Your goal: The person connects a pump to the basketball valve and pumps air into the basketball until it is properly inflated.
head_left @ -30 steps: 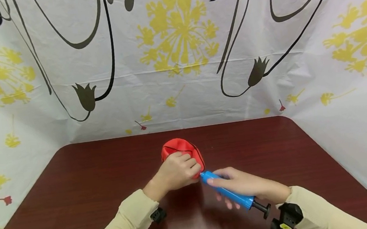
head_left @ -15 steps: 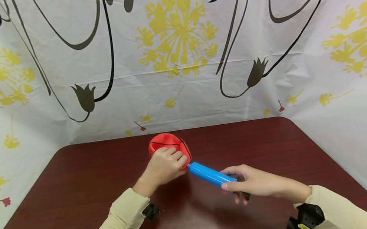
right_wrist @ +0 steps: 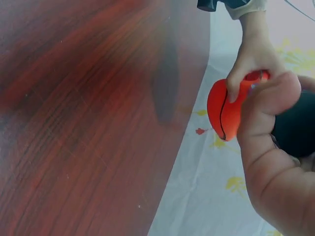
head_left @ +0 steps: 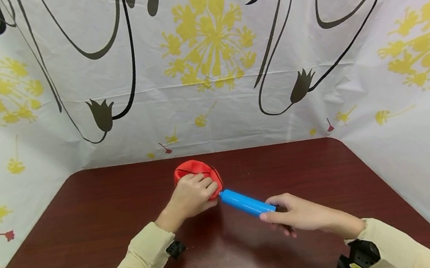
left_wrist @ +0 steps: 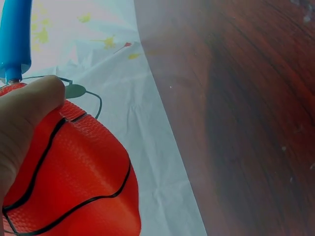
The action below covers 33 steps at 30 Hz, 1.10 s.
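Note:
A limp red ball with black seam lines (head_left: pixel 196 167), dented and partly deflated, is held above the table by my left hand (head_left: pixel 191 194). That hand's fingers curl over the ball's near side, and its thumb presses beside the spot where the pump meets it in the left wrist view. The blue hand pump (head_left: pixel 247 201) slants from the ball down to the right, its narrow tip against the ball (left_wrist: pixel 88 172). My right hand (head_left: pixel 302 214) grips the pump's rear end. Its fingers hide the black plunger handle in the head view.
Beneath both hands lies a dark red-brown wooden table (head_left: pixel 120 205) with rounded far corners. A white cloth printed with yellow and grey flowers (head_left: pixel 213 121) hangs behind it and at both sides. Black wrist cameras (head_left: pixel 176 249) sit on both sleeves.
The ball and left hand have shifted left and slightly away. My right hand has slid from the pump's blue barrel to its rear end. Over the last half second, little has moved.

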### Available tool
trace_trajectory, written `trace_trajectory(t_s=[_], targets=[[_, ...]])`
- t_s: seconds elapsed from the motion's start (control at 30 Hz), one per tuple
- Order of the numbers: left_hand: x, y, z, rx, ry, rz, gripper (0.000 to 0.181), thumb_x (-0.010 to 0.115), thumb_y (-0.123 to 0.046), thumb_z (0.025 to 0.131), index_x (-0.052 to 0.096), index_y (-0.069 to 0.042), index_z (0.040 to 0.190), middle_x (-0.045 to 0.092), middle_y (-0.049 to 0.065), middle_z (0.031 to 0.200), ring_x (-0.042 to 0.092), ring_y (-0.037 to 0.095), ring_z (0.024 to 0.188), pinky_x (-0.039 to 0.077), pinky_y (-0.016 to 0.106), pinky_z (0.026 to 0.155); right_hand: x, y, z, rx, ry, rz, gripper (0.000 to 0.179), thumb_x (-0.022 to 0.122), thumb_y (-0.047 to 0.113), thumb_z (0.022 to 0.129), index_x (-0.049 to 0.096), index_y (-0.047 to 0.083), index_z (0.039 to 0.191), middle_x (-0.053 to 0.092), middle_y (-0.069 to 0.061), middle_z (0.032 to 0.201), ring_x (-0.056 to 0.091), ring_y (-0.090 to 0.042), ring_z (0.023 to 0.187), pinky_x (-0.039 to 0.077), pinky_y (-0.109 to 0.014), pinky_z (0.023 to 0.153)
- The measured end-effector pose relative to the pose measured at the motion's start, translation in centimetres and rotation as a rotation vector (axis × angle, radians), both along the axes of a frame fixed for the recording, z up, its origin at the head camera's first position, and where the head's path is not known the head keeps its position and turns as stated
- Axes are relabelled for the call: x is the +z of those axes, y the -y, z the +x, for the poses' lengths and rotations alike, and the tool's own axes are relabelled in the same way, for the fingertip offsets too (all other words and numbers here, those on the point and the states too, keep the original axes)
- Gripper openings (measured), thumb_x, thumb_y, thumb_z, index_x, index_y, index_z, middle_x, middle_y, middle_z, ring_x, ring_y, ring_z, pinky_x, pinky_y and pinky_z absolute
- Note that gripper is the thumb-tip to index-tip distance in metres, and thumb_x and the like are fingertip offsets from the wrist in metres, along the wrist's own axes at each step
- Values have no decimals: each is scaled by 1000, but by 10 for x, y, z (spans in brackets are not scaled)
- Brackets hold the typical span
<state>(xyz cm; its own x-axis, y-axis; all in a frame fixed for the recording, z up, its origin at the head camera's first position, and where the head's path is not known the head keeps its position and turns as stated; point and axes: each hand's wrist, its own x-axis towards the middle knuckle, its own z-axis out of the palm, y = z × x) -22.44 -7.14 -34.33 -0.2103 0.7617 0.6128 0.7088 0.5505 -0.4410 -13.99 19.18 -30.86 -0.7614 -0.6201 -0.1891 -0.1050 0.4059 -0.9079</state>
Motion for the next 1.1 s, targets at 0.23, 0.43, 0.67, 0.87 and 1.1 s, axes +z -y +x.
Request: trace_trajectory(t_s=[0.23, 0.43, 0.67, 0.87, 1.1], targets=[[-2, -1, -1, 56, 78, 52, 29, 68, -39, 67, 63, -14, 81, 62, -1, 75, 57, 14, 68, 48, 27, 61, 0, 2, -1, -46, -42, -21, 26, 51, 25, 89, 53, -1, 87, 49, -4, 61, 43, -8, 45, 39, -19, 41], [0, -4, -2, 84, 168, 146, 43, 72, -41, 64, 62, -12, 94, 61, 2, 88, 58, 16, 75, 49, 30, 66, 1, 3, -3, -86, -44, -49, 27, 51, 25, 90, 52, -2, 86, 51, -8, 66, 43, -8, 47, 39, -20, 43], [5, -12, 3, 15, 231, 152, 68, 75, -48, 60, 56, -11, 114, 55, 7, 108, 56, 20, 90, 49, 31, 73, 0, 7, -3, -105, -23, -86, 27, 50, 23, 90, 52, -3, 83, 50, -7, 65, 43, -9, 47, 39, -22, 43], [15, -30, 18, -163, 265, 131, 62, 77, -36, 64, 55, -8, 116, 55, 8, 108, 53, 18, 98, 46, 28, 80, -1, 10, -5, -108, -9, -125, 28, 48, 23, 91, 52, -4, 86, 50, -7, 65, 44, -9, 48, 40, -23, 44], [17, -51, 26, -191, 234, 96, 57, 75, -30, 68, 55, -8, 117, 57, 6, 106, 53, 17, 98, 41, 28, 88, 1, 16, -4, -135, -44, -161, 29, 50, 23, 90, 52, -6, 88, 51, -8, 66, 45, -9, 50, 42, -23, 45]])
